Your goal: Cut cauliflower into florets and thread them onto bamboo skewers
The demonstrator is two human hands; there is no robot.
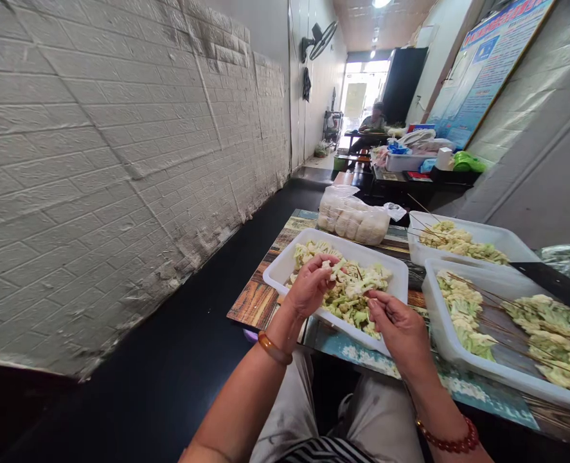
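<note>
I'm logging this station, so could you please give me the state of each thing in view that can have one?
Left hand: pinching a cauliflower piece over the front tray.
Right hand: fingers curled, whether it holds anything cannot be told.
Front tray: partly filled with loose cauliflower.
Right tray: holds skewered cauliflower.
Back tray: holds skewered cauliflower.
Plastic bag: full, lying on the table.
Wall fan: cannot tell if running.

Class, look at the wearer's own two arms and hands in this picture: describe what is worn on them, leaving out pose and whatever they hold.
Both forearms are bare, with no sleeves or gloves in view. The left hand has a smooth amber-orange bangle at its wrist. The right hand has a bracelet of round dark red beads at its wrist. No rings or watch are visible.
</note>
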